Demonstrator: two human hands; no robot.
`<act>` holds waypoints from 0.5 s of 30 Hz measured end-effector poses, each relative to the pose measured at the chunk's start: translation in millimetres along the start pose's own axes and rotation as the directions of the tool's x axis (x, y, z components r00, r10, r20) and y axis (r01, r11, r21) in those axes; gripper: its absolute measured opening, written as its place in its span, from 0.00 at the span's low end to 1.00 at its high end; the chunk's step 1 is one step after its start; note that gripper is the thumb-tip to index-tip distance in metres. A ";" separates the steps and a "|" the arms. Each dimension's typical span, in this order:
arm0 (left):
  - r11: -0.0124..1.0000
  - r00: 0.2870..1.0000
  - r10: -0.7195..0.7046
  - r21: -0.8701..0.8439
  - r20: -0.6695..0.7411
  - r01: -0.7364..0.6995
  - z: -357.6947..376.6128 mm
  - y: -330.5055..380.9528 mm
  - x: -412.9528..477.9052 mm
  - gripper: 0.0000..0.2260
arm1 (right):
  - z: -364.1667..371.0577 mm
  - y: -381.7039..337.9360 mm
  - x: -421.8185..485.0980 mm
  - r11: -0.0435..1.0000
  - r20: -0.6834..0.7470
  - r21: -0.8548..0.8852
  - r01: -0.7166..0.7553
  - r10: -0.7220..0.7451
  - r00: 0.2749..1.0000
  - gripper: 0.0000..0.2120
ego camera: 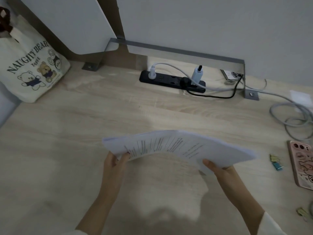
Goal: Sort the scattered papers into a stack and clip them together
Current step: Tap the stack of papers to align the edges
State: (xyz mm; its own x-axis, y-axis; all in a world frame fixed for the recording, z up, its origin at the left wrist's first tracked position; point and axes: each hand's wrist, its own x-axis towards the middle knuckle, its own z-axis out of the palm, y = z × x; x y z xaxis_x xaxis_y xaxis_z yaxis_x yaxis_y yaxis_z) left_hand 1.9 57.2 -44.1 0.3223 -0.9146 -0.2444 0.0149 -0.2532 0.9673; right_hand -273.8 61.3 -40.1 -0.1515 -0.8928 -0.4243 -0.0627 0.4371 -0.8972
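A: left grip (115, 162) pinches the papers (177, 146) at their left edge, right grip (218, 168) pinches the right edge; they're held above the table (67, 150), in front of the power strip (171, 80).
B: risk: sheets are fanned, so a slack pinch lets them slide apart. The clips (276, 162) lie front-right of the strip.

tote bag (28, 68) far left on desk (84, 124); power strip (171, 81) behind; phone (302, 165) right.

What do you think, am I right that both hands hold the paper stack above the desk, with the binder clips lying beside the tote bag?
Not quite. The head view shows the binder clips lying beside the pink phone, not the tote bag. The left hand and right hand do hold the paper stack above the desk.
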 end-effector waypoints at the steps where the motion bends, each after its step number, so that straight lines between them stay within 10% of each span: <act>1: 1.000 1.000 0.015 -0.001 -0.004 -0.015 0.0 0.8 1.9 0.14 | -1.9 -2.2 1.4 1.000 -0.011 0.002 0.009 -0.009 1.000 0.14; 15: 0.988 0.985 -0.084 0.140 0.151 0.063 -7.6 17.0 29.9 0.14 | -13.1 -16.5 5.0 0.992 0.170 0.024 -0.123 0.117 0.978 0.16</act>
State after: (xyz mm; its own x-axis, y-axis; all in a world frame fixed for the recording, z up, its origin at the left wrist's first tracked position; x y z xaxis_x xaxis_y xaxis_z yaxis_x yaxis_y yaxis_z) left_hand 19.0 27.9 -34.5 0.1732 -0.9270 -0.3327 -0.0971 -0.3522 0.9309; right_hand -286.4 51.1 -25.8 0.0120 -0.8409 -0.5410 -0.0196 0.5407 -0.8410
